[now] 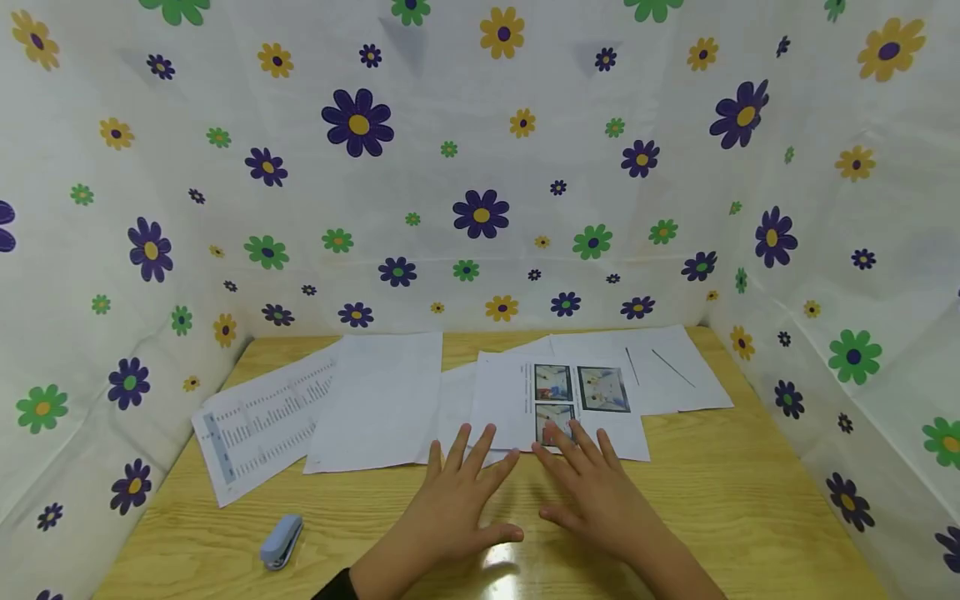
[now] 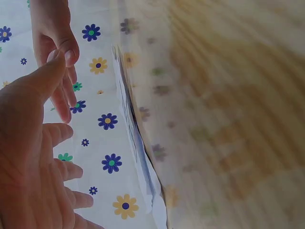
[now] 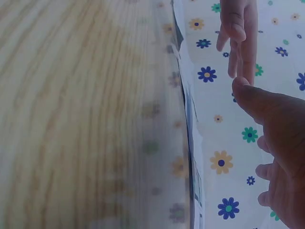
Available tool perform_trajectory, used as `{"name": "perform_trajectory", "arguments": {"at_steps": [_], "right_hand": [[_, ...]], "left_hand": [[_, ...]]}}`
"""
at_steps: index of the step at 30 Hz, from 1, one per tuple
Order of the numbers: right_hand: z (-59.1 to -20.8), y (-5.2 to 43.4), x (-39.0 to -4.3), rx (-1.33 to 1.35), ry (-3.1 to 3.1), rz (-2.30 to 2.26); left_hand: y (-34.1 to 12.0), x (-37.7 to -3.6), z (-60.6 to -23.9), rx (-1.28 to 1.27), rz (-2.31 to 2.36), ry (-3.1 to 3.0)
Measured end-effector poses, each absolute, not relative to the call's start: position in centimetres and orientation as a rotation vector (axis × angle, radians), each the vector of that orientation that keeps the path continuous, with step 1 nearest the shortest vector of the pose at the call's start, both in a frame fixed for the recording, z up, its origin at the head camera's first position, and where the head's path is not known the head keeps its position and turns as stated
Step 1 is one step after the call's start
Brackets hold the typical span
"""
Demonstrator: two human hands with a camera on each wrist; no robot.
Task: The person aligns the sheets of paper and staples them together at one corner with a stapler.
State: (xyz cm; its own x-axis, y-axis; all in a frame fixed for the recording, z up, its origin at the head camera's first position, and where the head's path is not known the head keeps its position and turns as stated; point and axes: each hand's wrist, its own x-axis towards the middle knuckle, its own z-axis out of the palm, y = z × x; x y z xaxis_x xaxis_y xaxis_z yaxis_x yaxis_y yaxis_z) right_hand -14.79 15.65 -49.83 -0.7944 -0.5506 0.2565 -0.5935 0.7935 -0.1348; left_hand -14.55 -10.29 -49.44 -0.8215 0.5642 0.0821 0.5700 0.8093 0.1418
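Fingers (image 1: 480,446): yours are spread and straight on both hands, holding nothing | left hand (image 1: 457,492), right hand (image 1: 596,487): hovering side by side over the table (image 1: 750,500) | photo sheet (image 1: 510,400): just ahead, its near edge under the fingertips; contact cannot be confirmed.

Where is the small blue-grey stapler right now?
In the head view, the small blue-grey stapler lies on the wooden table near its front left corner, left of the left hand and just below the printed table sheet.
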Motion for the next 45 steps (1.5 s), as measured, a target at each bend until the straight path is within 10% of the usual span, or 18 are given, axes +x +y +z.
{"name": "perform_trajectory", "arguments": {"at_steps": [28, 45], "right_hand": [[-50.6, 18.5, -19.8, 0.700, -2.868, 0.262], [-50.4, 18.4, -23.0, 0.184, -2.937, 0.456]], "left_hand": [[-7.0, -20.6, -49.8, -0.837, -0.137, -3.067], [-6.0, -24.7, -50.6, -0.269, -0.204, -3.030]]}}
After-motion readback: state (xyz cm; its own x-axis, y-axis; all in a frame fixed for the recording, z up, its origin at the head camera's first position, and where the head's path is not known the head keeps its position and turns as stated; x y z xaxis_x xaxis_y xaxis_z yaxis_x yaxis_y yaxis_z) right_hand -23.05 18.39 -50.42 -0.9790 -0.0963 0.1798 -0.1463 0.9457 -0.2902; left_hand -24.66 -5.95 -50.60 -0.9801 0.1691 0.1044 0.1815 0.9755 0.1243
